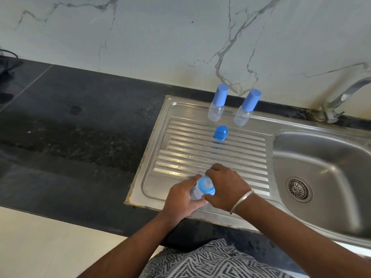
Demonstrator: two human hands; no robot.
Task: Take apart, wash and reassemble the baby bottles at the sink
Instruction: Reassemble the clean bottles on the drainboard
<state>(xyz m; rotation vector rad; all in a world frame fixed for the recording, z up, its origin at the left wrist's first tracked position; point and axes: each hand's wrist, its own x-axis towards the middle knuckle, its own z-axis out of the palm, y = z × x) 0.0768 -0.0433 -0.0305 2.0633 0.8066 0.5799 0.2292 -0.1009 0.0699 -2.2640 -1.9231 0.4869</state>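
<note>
Over the near part of the steel drainboard [158, 183], my left hand [181, 199] grips the clear body of a baby bottle [197, 192]. My right hand [225, 187] curls round its blue screw collar [206, 186] from the right. A loose blue cap [220, 133] lies on the drainboard's ribs further back. Two capped clear bottles stand upright at the drainboard's far edge, one on the left [217, 103] and one on the right [248, 107].
The sink basin [325, 173] with its drain [299, 189] lies to the right, and a metal tap [345, 97] rises at the back right. Dark stone counter [70, 125] stretches to the left. A marbled wall [160, 37] stands behind.
</note>
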